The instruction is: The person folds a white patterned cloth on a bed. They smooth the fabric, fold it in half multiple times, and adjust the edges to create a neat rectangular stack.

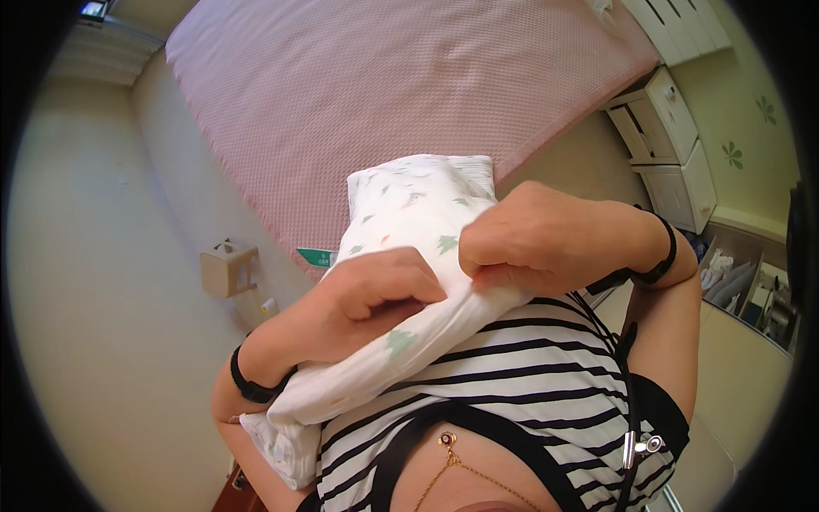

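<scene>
A white cloth (416, 195) with small green and orange printed figures hangs in front of my striped shirt. Its far end overlaps the bed's near corner; whether it rests there I cannot tell. My left hand (377, 294) has its fingers curled into the cloth's upper edge, with the fingertips partly hidden. Just to the right, my right hand (524, 240) grips the same edge in a closed fist. Between and below the hands the edge forms a thick roll, running down to the left. A bunched end of the cloth hangs by my left forearm.
A bed with a pink quilted cover (397, 83) lies ahead. A small beige stool (227, 272) stands on the floor at left. White drawer units (672, 153) line the right wall, near an open drawer (736, 281) of mixed items. A black cable (630, 397) is clipped to my shirt.
</scene>
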Demonstrator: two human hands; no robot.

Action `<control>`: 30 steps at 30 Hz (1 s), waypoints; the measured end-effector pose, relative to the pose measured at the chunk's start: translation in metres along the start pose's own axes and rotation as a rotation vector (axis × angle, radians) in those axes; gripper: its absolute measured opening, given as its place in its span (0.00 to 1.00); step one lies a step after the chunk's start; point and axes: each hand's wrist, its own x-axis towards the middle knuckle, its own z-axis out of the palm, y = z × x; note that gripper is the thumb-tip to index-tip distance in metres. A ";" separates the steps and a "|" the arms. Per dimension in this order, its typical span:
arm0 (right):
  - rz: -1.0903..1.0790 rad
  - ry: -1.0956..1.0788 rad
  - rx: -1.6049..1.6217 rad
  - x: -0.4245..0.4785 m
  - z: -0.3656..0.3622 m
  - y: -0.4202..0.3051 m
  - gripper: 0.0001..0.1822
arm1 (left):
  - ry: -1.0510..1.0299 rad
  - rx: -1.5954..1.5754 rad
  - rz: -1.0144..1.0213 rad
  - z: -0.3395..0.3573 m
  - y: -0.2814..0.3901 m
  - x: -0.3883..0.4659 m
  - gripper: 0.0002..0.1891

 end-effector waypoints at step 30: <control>-0.027 -0.012 -0.135 0.006 0.004 -0.006 0.13 | 0.078 0.304 0.051 -0.013 0.009 -0.055 0.14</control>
